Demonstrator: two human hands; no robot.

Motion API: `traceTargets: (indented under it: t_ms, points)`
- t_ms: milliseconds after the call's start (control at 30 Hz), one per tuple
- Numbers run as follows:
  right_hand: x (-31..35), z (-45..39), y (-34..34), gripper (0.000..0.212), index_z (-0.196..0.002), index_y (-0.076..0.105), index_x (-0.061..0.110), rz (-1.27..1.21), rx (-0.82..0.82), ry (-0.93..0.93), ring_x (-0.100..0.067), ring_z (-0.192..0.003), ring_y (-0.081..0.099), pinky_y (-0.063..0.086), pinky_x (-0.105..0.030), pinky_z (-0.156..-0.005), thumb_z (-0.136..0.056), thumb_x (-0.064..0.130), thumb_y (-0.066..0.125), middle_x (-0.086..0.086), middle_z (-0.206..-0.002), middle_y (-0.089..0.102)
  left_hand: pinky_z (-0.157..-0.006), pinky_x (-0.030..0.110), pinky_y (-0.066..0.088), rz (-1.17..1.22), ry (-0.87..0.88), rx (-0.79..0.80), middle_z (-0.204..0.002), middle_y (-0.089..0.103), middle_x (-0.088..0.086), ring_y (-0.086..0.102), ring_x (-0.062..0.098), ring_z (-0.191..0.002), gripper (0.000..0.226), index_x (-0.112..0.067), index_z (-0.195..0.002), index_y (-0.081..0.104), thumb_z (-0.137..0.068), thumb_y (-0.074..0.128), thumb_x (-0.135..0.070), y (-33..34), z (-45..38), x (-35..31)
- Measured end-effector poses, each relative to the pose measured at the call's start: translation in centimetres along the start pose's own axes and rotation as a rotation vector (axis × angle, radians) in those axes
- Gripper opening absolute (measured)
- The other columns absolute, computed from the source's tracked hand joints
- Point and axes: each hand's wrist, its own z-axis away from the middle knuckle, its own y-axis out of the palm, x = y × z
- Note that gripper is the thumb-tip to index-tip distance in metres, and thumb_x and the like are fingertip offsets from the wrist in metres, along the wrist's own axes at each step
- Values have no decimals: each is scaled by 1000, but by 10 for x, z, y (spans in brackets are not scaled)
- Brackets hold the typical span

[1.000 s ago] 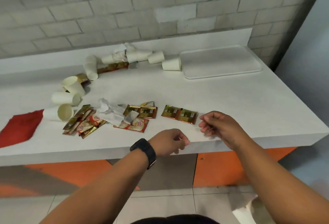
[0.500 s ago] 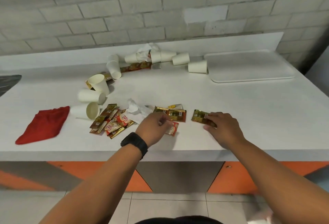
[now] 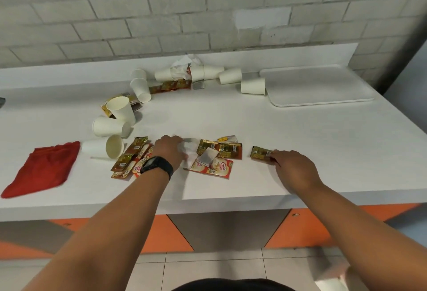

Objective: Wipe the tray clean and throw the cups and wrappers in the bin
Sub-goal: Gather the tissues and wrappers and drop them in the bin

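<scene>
1. My left hand point(image 3: 170, 151) lies knuckles-up on a crumpled white tissue point(image 3: 190, 152); the fingers curl down into it, though I cannot tell how firmly they grip.
2. My right hand point(image 3: 291, 167) lies nearly flat, fingertips pressing the near end of a gold wrapper point(image 3: 260, 152).
3. More wrappers point(image 3: 219, 157) sit between my hands.
4. Paper cups point(image 3: 110, 126) lie beyond my left fingers.
5. The white tray point(image 3: 321, 87) lies far beyond my right fingers.
</scene>
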Motion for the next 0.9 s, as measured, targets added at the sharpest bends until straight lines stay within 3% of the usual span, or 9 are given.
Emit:
traceTargets:
  t_ms: [200,300,367,467,533,700,800,900]
  points:
    - [-1,-1,2,27,-113,63,25,-60,-35,38,-19,-79,60,39,-27,-57,-99,23,41,4,-93,68,-91,34,45,188,-19,-145,-119,62,11,57,28,-109,31,-17,-120,58,-90,61,-24,-7,-7,9]
    - [1,-1,3,27,-112,64,25,-57,-59,52,-19,-77,60,43,-27,-58,-98,22,41,4,-90,68,-95,33,44,584,-54,-244,-128,59,10,55,26,-117,44,-19,-130,50,-89,65,-25,-15,1,-9]
    - [2,-1,4,27,-111,64,24,-52,-67,62,-19,-76,60,44,-27,-58,-98,21,41,4,-88,68,-96,32,43,718,-45,-213,-130,57,10,54,25,-119,54,-19,-136,46,-87,66,-31,-16,6,-25]
    - [3,0,4,27,-115,63,24,-71,-74,69,-19,-79,60,44,-27,-59,-99,23,41,3,-91,68,-97,35,45,459,90,62,-134,55,7,54,25,-118,53,-15,-134,50,-88,63,-37,-2,7,-45]
    - [3,1,1,30,-120,63,26,-131,-73,81,-20,-85,62,45,-28,-64,-100,26,41,3,-97,69,-94,33,46,256,125,165,-132,53,8,53,26,-116,55,-12,-132,51,-86,62,-42,10,7,-52]
    - [3,7,-5,29,-119,65,25,-268,-43,139,-21,-95,63,49,-31,-77,-100,31,43,2,-106,70,-89,35,45,-132,157,55,-124,57,7,55,26,-112,52,-16,-127,50,-87,54,-49,22,4,-60]
    - [0,14,-5,28,-116,66,24,-290,-49,152,-21,-92,63,49,-31,-75,-100,31,43,1,-103,70,-76,33,48,-157,117,62,-112,62,5,59,25,-100,44,-19,-121,52,-83,56,-41,22,-1,-64]
    - [-6,21,-10,27,-111,67,21,-333,-27,191,-20,-84,62,47,-31,-69,-100,29,43,0,-94,69,-73,32,51,-101,80,64,-106,62,5,61,25,-93,33,-17,-110,55,-82,54,-35,24,-1,-67]
